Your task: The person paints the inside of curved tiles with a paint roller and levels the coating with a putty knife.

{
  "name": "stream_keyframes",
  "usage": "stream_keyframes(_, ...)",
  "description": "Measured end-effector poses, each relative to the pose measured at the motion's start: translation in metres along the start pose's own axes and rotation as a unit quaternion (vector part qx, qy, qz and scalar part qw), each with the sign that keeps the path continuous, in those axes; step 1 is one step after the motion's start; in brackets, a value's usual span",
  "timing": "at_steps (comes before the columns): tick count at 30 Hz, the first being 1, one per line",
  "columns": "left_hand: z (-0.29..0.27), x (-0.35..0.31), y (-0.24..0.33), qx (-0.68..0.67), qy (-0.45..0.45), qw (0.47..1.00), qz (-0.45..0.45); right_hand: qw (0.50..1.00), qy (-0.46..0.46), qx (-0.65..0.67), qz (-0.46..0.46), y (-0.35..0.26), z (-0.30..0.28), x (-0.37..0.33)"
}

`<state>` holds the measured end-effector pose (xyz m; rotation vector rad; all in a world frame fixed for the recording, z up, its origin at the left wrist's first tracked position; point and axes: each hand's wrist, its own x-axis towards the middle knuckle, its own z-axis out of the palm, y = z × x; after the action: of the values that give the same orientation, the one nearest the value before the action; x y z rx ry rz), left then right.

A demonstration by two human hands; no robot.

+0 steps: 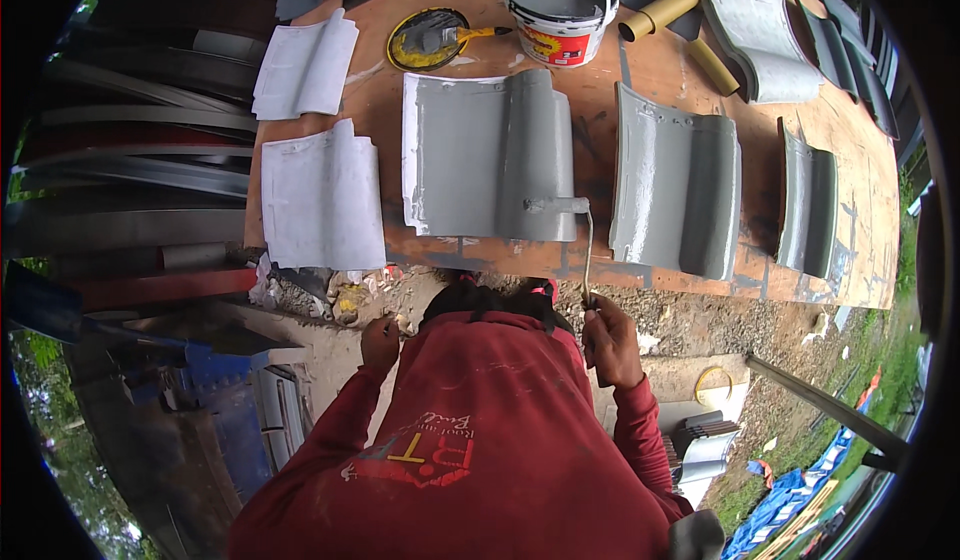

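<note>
My right hand (pixel 610 345) grips the handle of a small paint roller (pixel 557 204), whose grey-coated head lies on the lower right of a curved roof tile (pixel 462 155). Grey paint covers most of that tile, with white showing along its left and top edges. My left hand (pixel 380 343) is curled closed beside my body, below the table edge, with nothing visible in it. Just left of the tile lies an uncoated white roof tile (pixel 318 200). To the right, a glossy grey roof tile (pixel 668 180) rests on the wooden table (pixel 590 250).
At the table's far side stand a bucket of grey paint (pixel 560 15) and a yellow-rimmed lid (pixel 425 42) with a brush (pixel 470 33) on it. Cardboard tubes (pixel 660 12) and more tiles (pixel 765 45) lie right. Long metal sheets (pixel 150 165) are stacked left.
</note>
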<state>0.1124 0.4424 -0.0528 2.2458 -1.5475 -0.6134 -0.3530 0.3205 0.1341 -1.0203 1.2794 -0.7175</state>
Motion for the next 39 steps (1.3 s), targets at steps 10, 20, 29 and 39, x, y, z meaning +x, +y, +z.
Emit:
stream_keyframes(10, 0.042, 0.011, -0.149, 0.156, -0.302, 0.94, 0.025, 0.881, 0.128, -0.346, -0.295, -0.089, 0.057, 0.091)
stream_keyframes(20, 0.079, 0.008, -0.209, 0.057, -0.263, 0.961, 0.07, 0.859, 0.154, -0.442, -0.207, -0.072, 0.109, 0.197)
stream_keyframes(29, 0.085, -0.003, -0.305, 0.02, -0.326, 0.94, -0.103, 0.874, 0.113, -0.458, -0.118, -0.033, 0.151, 0.062)
stream_keyframes(39, 0.052, 0.069, -0.285, 0.095, -0.244, 0.963, 0.064, 0.78, 0.203, -0.542, -0.239, -0.063, 0.146, 0.213)
